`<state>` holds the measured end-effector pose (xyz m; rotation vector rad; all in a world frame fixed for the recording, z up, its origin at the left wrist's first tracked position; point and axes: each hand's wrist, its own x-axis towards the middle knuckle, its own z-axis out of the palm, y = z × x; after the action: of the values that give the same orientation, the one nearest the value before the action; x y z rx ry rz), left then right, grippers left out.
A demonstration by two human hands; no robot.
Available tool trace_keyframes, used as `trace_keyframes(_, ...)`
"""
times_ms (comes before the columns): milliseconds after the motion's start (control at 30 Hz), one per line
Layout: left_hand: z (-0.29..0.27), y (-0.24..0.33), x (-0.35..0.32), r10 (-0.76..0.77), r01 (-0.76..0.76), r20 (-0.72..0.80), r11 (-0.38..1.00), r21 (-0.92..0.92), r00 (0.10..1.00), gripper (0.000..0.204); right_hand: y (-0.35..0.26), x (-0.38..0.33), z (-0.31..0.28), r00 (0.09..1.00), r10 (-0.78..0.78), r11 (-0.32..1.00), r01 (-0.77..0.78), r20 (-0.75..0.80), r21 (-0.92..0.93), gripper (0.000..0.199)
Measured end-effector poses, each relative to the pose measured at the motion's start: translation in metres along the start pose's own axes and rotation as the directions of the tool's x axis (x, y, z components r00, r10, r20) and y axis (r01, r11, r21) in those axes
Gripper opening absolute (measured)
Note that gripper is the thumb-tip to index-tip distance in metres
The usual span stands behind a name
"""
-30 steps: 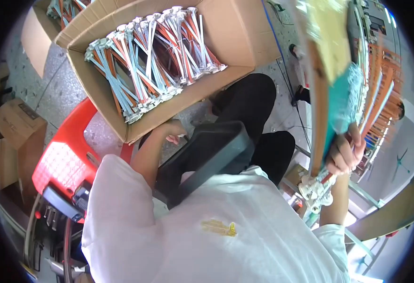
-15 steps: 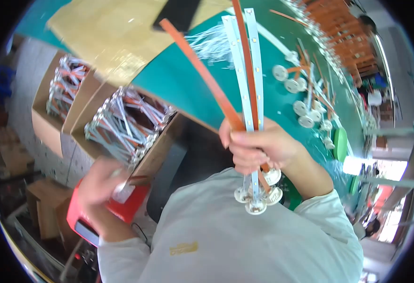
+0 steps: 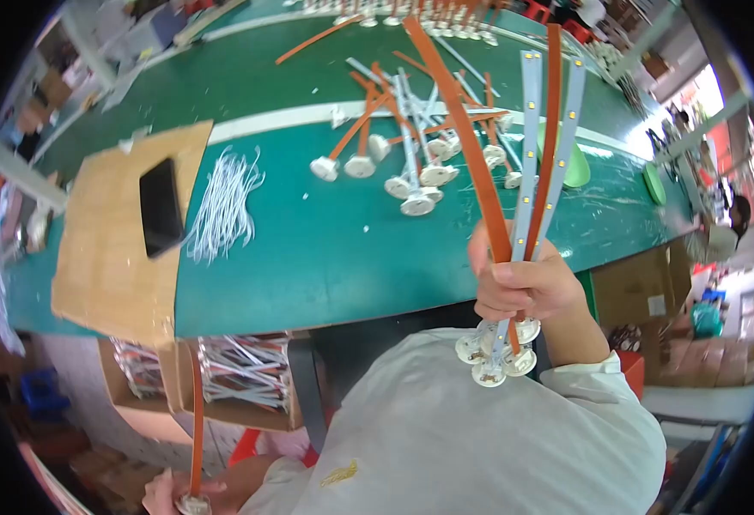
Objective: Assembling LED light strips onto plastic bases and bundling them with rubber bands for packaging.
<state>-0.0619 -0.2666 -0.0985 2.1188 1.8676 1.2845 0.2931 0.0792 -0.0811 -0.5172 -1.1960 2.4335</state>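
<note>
My right hand [image 3: 527,287] is shut on a bundle of light strips [image 3: 532,163], orange and white, held upright over the near edge of the green table [image 3: 325,257]; their round white bases [image 3: 497,356] hang below my fist. My left hand [image 3: 175,493] is low at the bottom left, below the table, pinching one orange strip [image 3: 197,421] with a round base at its lower end. More strips with round bases [image 3: 411,163] lie scattered on the table ahead.
A cardboard sheet [image 3: 119,257] with a black phone [image 3: 161,206] lies on the table's left, beside a bunch of white wires [image 3: 222,206]. Open cardboard boxes [image 3: 240,378] of wired parts stand under the table edge. Brown cartons [image 3: 643,292] sit at the right.
My view has swung up from the boxes to the table. My right hand with the bundle now sits lower right; my left hand has dropped down holding a single orange strip.
</note>
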Motion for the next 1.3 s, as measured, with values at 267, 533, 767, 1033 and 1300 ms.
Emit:
trace_keyframes(267, 0.042, -0.05, 0.016, 0.189, -0.112, -0.715, 0.982, 0.153, 0.673, 0.051, -0.047, -0.035, -0.029, 0.905, -0.4, 0.894, 0.42, -0.147, 0.155, 0.025)
trace_keyframes(533, 0.055, -0.007, 0.054, 0.088, -0.075, -0.632, 0.996, 0.047, 0.77, 0.04, -0.081, -0.053, -0.084, 0.843, -0.523, 0.775, 0.531, -0.123, 0.343, 0.028)
trace_keyframes(767, 0.039, 0.084, 0.056, 0.036, 0.049, -0.64, 0.992, 0.113, 0.767, 0.032, -0.061, -0.047, -0.101, 0.864, -0.471, 0.786, 0.502, -0.177, 0.361, 0.022)
trace_keyframes(1033, 0.257, 0.09, 0.212, -0.201, 0.383, 0.377, -0.011, -0.924, 0.904, 0.046, -0.051, -0.048, -0.059, 0.807, -0.564, 0.823, 0.532, -0.174, -0.197, 0.026)
trace_keyframes(1300, 0.34, 0.094, 0.235, -0.126, 0.624, 0.63, -0.086, -0.777, 0.766, 0.025, -0.049, -0.063, -0.068, 0.755, -0.599, 0.8, 0.551, -0.266, -0.236, 0.027)
